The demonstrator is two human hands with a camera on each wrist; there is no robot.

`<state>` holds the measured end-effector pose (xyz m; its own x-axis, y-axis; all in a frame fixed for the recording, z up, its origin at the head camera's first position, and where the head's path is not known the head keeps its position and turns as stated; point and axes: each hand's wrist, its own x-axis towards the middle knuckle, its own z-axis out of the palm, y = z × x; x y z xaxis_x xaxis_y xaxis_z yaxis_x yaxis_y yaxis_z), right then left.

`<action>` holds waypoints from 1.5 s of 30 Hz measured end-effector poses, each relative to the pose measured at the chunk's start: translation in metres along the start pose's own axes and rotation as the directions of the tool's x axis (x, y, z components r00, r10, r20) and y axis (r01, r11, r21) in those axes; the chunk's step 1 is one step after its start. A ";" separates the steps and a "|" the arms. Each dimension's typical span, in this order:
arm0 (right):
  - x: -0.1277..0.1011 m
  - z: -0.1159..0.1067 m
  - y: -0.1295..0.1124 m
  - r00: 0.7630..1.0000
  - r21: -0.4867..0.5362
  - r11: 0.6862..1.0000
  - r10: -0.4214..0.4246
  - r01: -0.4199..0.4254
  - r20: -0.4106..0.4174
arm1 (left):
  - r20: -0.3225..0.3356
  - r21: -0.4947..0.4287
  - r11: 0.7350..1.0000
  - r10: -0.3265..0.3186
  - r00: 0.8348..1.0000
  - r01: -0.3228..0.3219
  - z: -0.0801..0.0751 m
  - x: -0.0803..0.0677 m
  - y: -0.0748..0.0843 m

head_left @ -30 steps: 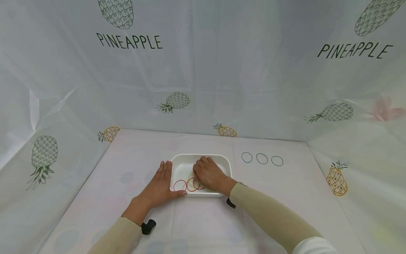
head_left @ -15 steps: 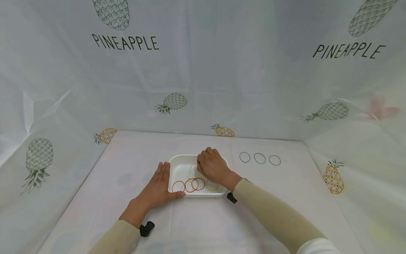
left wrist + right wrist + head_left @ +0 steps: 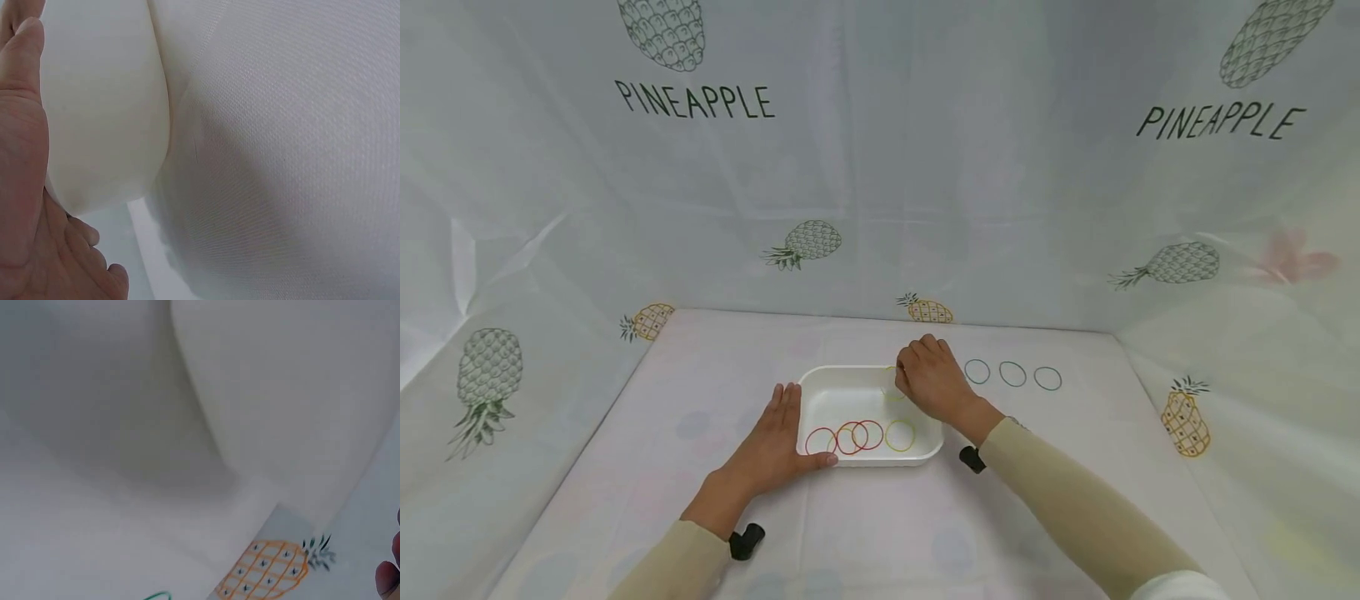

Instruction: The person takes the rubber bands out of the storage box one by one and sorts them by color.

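A white tray sits mid-table and holds three red rubber bands and one yellow band along its near side. My left hand lies flat on the cloth against the tray's left wall, thumb at the front corner; the left wrist view shows the palm beside the tray's outer wall. My right hand hovers over the tray's far right corner with fingers curled, pinching a pale yellow band that hangs over the tray. The right wrist view shows only the tray wall and a fingertip.
Three teal bands lie in a row on the table right of the tray; an arc of one shows in the right wrist view. Pineapple-print cloth covers the table and rises as walls behind and at both sides.
My right hand has lifted from the tray's near middle and moved right and back, carrying a pale yellow band. One more yellow band is now uncovered in the tray. The left hand has stayed put.
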<state>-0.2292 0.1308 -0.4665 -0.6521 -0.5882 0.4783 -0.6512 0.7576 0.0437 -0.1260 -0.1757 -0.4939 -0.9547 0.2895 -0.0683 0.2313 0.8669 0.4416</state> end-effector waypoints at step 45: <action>-0.121 0.004 0.090 0.962 -0.144 0.961 0.251 -0.235 0.107 | 0.001 0.012 1.000 -0.003 1.000 0.003 0.000 0.001 0.000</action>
<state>-0.2110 0.2688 -0.5241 -0.8324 -0.4058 0.3774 -0.4170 0.9072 0.0559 -0.1269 -0.1756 -0.4945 -0.9552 0.2874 -0.0705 0.2308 0.8727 0.4303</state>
